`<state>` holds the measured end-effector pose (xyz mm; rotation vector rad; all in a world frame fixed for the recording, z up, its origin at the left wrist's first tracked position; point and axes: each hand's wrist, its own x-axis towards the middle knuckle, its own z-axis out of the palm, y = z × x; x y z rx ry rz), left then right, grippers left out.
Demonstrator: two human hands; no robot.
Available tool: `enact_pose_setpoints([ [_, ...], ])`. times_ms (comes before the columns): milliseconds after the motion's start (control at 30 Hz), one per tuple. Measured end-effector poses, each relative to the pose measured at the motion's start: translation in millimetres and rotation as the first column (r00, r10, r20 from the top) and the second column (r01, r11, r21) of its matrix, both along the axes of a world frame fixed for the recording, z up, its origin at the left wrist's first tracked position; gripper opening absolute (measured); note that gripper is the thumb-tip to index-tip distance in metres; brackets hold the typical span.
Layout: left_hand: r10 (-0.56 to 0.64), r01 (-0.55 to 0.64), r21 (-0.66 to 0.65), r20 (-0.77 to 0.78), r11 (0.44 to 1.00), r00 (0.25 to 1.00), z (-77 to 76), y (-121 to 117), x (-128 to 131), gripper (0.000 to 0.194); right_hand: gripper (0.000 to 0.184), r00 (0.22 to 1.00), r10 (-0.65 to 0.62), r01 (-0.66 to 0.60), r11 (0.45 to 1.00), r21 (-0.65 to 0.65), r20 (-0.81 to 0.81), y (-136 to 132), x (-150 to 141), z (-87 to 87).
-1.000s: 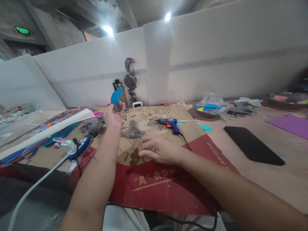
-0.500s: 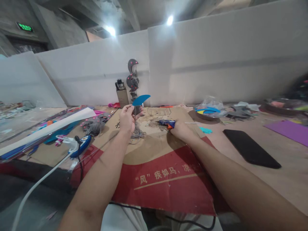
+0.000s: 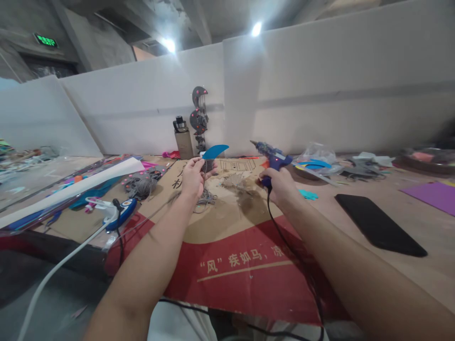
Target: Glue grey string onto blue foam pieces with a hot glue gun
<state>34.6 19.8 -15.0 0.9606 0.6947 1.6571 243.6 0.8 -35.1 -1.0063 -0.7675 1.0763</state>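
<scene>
My left hand (image 3: 195,177) pinches a curved blue leaf-shaped piece (image 3: 216,151) together with a small dark grey piece (image 3: 209,166), held above the cardboard. Grey yarn (image 3: 206,198) trails below that hand onto the sheet. My right hand (image 3: 280,184) is wrapped round the handle of a blue hot glue gun (image 3: 272,156), raised with its nozzle pointing up and to the left. A dark cord hangs from the gun's handle. The gun and the blue piece are apart.
A red and brown cardboard sheet (image 3: 241,284) covers the table's middle. Behind stand a bottle (image 3: 184,143) and a grey hanging decoration (image 3: 199,111) by the white partition. A power strip (image 3: 122,213) and yarn bundle (image 3: 142,183) lie left; a black phone (image 3: 378,224) and purple sheet (image 3: 430,196), right.
My right hand has lifted the glue gun off the cardboard and tilted its nozzle upward. My left hand still holds the blue piece, shifted slightly right and lower in view.
</scene>
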Motion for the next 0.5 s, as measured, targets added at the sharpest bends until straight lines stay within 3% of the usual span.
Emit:
enact_pose_setpoints([
  [67, 0.000, 0.000, 0.002, -0.003, 1.000, 1.000, -1.1, 0.8, 0.0, 0.012, 0.026, 1.000, 0.003, -0.005, 0.987, 0.159, 0.012, -11.1, -8.5, 7.3],
  [167, -0.013, 0.013, 0.011, -0.016, 1.000, 1.000, -2.1, 1.1, 0.6, 0.012, 0.029, 0.973, 0.055, -0.121, 0.949, 0.291, 0.226, -30.3, -20.3, 16.9],
  [300, -0.026, 0.027, 0.016, -0.022, 1.000, 0.999, -0.5, -0.9, 2.9, 0.010, 0.023, 0.887, 0.096, -0.257, 0.915, 0.311, 0.452, -43.1, -30.8, 15.1],
  [500, -0.069, 0.072, 0.052, -0.042, 0.996, 0.997, 2.0, -5.0, 6.5, 0.010, 0.029, 0.770, -0.036, -0.248, 0.903, 0.350, 0.637, -32.2, -33.3, -7.5],
])
